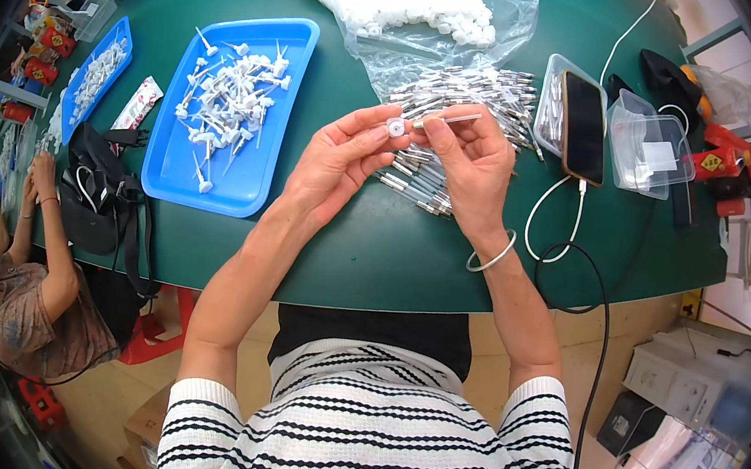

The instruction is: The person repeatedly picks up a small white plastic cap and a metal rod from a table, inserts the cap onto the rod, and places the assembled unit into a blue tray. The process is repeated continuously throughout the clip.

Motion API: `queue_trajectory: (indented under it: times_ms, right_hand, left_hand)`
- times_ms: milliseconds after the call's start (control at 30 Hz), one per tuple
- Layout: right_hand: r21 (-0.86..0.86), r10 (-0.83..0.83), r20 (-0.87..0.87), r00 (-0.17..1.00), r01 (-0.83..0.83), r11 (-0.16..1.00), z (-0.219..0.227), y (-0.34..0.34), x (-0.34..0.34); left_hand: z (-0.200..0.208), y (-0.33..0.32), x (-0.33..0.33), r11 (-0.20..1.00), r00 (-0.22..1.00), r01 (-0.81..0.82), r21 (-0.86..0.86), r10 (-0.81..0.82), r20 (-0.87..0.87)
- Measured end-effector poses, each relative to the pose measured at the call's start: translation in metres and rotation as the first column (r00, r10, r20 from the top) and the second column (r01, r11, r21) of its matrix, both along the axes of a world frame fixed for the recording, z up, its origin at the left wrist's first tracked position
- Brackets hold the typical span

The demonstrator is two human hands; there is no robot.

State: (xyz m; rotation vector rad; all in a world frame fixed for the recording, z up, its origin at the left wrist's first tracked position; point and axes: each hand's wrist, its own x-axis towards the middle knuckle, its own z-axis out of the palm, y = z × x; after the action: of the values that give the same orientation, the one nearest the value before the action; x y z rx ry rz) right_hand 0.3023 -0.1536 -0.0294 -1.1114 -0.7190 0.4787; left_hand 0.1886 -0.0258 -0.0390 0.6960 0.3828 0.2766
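My left hand point(340, 156) pinches a small round white plastic cap point(396, 128) between thumb and fingers. Close beside it, my right hand point(472, 164) grips a thin metal rod point(463, 117), whose one end points at the cap. Whether the two parts touch is too small to tell. Behind and under my hands lies a heap of similar metal rods point(491, 91). To the left, a blue tray point(156, 166) holds many white caps with thin stems point(234, 96).
A clear plastic bag point(517, 16) spills white caps point(453, 23) at the back. On the right are a phone point(582, 128) on a clear box, a white cable point(532, 224) and another clear container point(645, 153). At left, a black bag point(92, 191) lies near a seated co-worker point(40, 291).
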Motion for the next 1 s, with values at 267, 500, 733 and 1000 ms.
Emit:
queue_trajectory:
  times_ms: [267, 500, 733, 1000]
  right_hand:
    - [-0.04, -0.095, 0.175, 0.98, 0.103, 0.994, -0.0018, 0.0003, -0.0018]
    - [-0.054, -0.15, 0.319, 0.936, 0.176, 0.983, 0.0021, 0.0003, -0.0017]
    - [-0.03, -0.167, 0.452, 0.876, 0.202, 0.979, 0.0036, -0.0005, -0.0017]
    - [-0.045, -0.165, 0.514, 0.842, 0.218, 0.975, 0.0048, -0.0012, -0.001]
  left_hand:
    - [-0.0016, -0.0001, 0.0001, 1.0, 1.0, 0.005, -0.003, -0.005, -0.001]
    - [-0.0014, -0.0001, 0.0007, 1.0, 1.0, 0.003, -0.011, -0.003, -0.004]
    - [-0.0002, -0.0013, 0.0006, 1.0, 1.0, -0.001, -0.008, 0.001, -0.011]
    - [0.0006, -0.0014, 0.0009, 1.0, 1.0, 0.004, -0.011, -0.005, -0.016]
